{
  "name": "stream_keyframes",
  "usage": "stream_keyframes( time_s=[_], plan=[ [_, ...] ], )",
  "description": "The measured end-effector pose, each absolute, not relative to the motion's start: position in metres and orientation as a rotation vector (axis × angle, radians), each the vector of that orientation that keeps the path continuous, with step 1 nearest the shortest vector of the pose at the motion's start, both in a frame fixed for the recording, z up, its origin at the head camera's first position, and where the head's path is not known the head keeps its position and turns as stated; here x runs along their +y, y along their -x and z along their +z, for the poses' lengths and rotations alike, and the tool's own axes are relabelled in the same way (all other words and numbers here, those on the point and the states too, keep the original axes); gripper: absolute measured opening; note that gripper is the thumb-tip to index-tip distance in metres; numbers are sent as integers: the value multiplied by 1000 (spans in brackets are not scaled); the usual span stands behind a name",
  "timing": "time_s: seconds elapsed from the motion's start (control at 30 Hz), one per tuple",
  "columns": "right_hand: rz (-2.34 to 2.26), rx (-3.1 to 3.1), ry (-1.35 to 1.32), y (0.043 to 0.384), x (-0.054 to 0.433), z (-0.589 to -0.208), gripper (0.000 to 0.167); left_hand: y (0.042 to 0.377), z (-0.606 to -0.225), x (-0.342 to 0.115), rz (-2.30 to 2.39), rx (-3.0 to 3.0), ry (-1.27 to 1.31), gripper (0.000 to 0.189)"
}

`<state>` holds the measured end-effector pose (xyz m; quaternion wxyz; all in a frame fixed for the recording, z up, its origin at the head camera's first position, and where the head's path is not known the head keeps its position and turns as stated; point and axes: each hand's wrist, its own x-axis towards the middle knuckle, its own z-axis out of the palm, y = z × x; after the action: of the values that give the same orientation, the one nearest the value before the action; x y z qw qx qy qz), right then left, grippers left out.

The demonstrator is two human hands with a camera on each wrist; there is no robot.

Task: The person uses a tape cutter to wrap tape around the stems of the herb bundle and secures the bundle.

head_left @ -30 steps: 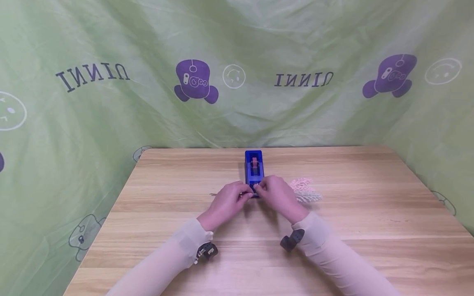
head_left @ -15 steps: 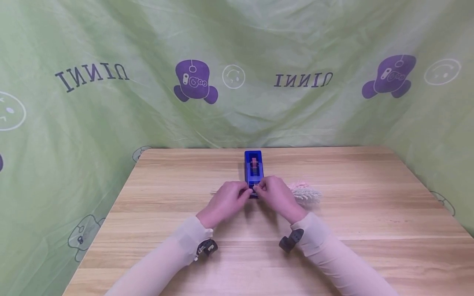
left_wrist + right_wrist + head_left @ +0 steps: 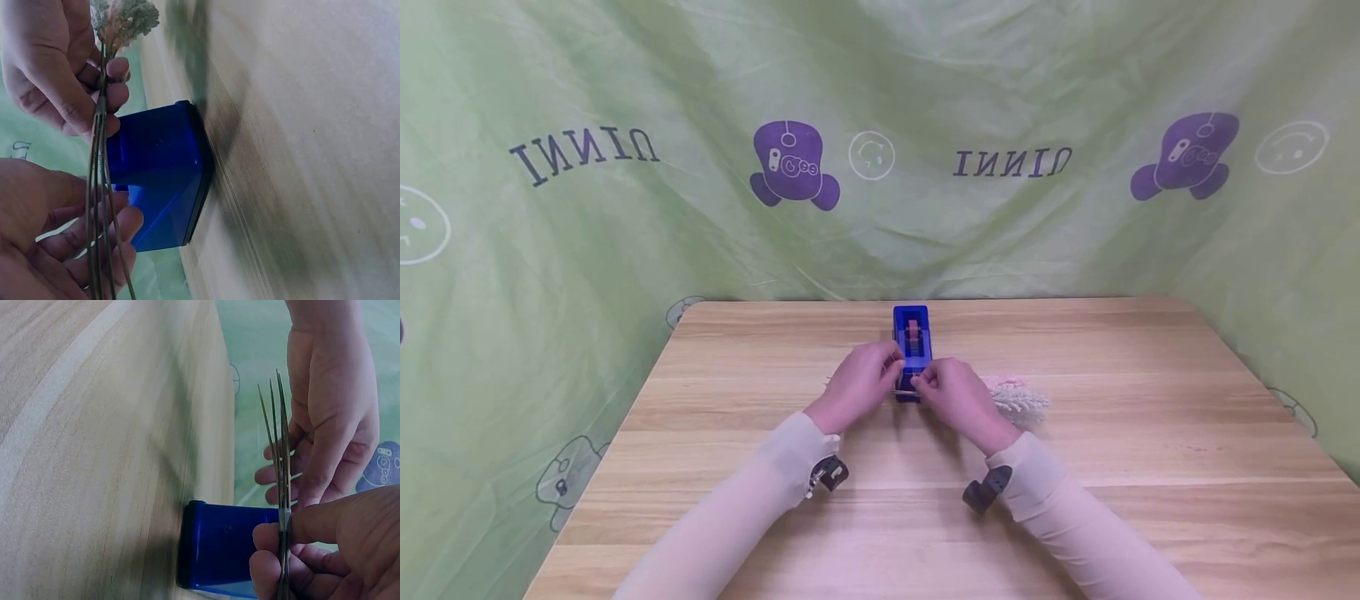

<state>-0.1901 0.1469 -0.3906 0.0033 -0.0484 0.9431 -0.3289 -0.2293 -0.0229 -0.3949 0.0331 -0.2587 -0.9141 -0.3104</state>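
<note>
My right hand [image 3: 958, 400] pinches a thin bunch of dried flower stems [image 3: 282, 469] between thumb and fingers. A shiny band that looks like clear tape [image 3: 284, 520] circles the stems beside its thumb. Fluffy pale grey and pink flower heads [image 3: 1021, 402] stick out to the right of that hand. My left hand [image 3: 859, 383] is close by on the left, its bent fingers [image 3: 128, 225] behind the stems. Whether its thumb and index finger hold something thin is hidden. Directly beyond the stems stands a blue tape dispenser [image 3: 912, 333] with a reddish roll core.
The light wooden table [image 3: 745, 350] extends on both sides of the hands. A green printed cloth [image 3: 715, 217] hangs around its back and sides. Small black cameras [image 3: 988, 489] are strapped to both wrists.
My left hand has lifted away from the stems, up toward the tape dispenser. My right hand keeps its grip; the flower heads have shifted slightly, with less pink showing.
</note>
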Motion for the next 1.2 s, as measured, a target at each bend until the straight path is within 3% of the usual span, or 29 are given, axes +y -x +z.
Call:
stream_keyframes(
  time_s=[0.43, 1.2],
  plan=[
    [-1007, 2951, 140, 189, 144, -391, 27, 242, -400, -28, -1233, -2878, 811, 14],
    [-1108, 3008, 135, 192, 148, -404, 23, 247, -399, -27, -1242, -2892, 879, 13]
  ],
)
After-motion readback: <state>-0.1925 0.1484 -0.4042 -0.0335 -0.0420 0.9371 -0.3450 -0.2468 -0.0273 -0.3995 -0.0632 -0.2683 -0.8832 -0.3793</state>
